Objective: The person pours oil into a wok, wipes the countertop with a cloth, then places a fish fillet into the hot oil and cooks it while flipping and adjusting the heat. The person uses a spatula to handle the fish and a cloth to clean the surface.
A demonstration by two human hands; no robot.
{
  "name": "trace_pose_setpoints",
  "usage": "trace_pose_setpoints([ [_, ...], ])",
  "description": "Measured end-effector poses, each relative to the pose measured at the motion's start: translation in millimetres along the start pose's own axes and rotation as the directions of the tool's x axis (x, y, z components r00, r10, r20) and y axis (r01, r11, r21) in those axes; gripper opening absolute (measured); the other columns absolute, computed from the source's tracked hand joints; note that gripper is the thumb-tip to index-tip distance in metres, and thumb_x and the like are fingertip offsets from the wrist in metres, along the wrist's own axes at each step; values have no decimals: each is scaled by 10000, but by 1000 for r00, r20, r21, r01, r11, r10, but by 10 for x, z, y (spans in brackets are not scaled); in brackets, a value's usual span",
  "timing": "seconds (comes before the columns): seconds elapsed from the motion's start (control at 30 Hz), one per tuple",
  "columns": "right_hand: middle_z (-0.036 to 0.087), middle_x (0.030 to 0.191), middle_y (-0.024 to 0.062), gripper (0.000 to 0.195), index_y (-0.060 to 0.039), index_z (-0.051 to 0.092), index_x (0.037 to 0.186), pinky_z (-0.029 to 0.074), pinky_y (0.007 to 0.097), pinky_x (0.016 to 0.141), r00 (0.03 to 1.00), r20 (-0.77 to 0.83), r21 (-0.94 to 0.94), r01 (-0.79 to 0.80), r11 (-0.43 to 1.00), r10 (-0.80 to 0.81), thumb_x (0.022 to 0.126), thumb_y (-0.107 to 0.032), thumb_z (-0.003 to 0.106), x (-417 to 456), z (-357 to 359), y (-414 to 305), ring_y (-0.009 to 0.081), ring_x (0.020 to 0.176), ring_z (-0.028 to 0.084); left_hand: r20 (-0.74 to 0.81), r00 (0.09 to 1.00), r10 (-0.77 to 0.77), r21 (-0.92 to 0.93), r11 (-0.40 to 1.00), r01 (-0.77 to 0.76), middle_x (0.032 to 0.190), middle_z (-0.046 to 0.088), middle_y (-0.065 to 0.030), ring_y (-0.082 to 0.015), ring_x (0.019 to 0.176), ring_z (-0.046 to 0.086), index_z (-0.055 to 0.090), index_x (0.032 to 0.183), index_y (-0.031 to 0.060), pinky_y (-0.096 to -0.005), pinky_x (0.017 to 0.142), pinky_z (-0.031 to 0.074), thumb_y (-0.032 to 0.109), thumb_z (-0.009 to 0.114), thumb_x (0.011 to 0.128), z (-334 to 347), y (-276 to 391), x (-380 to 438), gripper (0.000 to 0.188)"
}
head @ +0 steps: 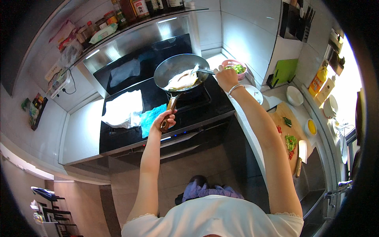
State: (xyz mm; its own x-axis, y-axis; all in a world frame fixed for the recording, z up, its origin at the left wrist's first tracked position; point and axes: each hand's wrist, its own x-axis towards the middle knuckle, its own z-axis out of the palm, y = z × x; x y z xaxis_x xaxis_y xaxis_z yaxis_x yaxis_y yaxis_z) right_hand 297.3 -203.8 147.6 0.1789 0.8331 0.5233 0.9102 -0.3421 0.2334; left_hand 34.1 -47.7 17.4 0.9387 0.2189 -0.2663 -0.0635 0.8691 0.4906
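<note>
My left hand point(165, 121) is closed around the brown handle point(171, 103) of a dark wok point(162, 72). The wok sits tilted over the right side of a black glass cooktop point(219, 103). Inside it lies a whitish piece of food point(180, 80) with browned edges and some liquid; its kind is unclear. My right hand point(226, 77) grips a metal spatula point(205, 71), whose blade touches the food. Just behind that hand is a pink plastic colander point(242, 76) holding green vegetable pieces point(238, 69). A white plate point(255, 92) is partly hidden under my right forearm.
A white cloth point(123, 108) and a blue cloth point(151, 117) lie on the cooktop's left. At right, a wooden cutting board point(274, 118) bears chopped vegetables point(291, 142) and a cleaver point(302, 152). A bowl of yellow liquid point(311, 127) and a white bowl point(294, 96) stand nearby.
</note>
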Motion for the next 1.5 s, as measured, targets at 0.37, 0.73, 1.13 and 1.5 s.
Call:
trace_pose_setpoints([
  [0.37,530,736,93,115,-70,538,771,440,331,519,998,-18,101,-60,993,62,704,-104,451,-184,96,26,227,595,568,-74,997,-29,81,996,35,613,492,-32,-89,444,447,435,1006,-6,-228,492,380,173,457,803,20,44,-3,272],
  [0.73,524,738,115,148,-50,527,733,436,356,489,972,38,254,-234,939,232,759,-147,419,-292,341,-83,248,585,550,-147,989,-3,323,945,50,765,555,-54,-116,568,536,367,1124,5,-343,697,439,234,451,808,-79,118,44,399],
  [1.13,511,716,85,98,-71,538,735,431,335,520,960,7,334,-265,905,279,723,-130,461,-377,330,-63,219,601,554,-235,972,2,365,927,87,903,556,-124,-116,543,515,393,1089,40,-331,678,457,282,501,779,-46,138,41,408],
  [1.5,526,750,93,103,-66,553,738,428,325,547,966,37,353,-252,901,256,712,-118,468,-356,351,-34,214,640,563,-250,968,32,387,919,69,960,539,-143,-118,555,527,395,1083,48,-345,681,458,266,495,785,-13,122,36,383],
])
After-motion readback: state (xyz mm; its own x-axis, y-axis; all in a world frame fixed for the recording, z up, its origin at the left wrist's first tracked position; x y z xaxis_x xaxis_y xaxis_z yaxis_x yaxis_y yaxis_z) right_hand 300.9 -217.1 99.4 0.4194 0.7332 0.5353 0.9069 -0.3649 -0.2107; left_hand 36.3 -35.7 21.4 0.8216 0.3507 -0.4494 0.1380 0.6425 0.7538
